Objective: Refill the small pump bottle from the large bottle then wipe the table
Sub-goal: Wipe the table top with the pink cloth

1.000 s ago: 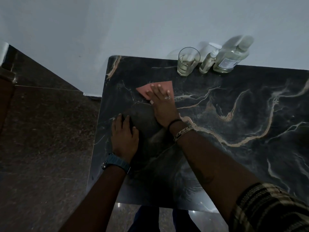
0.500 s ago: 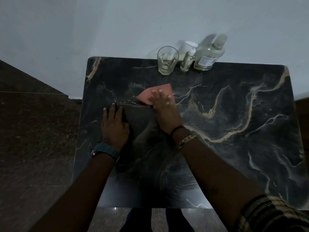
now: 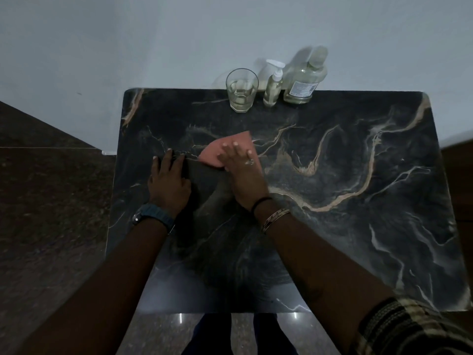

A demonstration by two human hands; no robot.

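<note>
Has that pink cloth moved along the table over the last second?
Cannot tell. The camera shifted, and judged against the glass, the pink cloth under the right hand lies about where it did.

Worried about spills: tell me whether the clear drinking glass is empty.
Not empty: the clear drinking glass stands upright with pale liquid in its bottom part.

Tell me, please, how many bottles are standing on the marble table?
2: the small pump bottle and the large bottle, side by side at the table's far edge, right of the glass.
</note>
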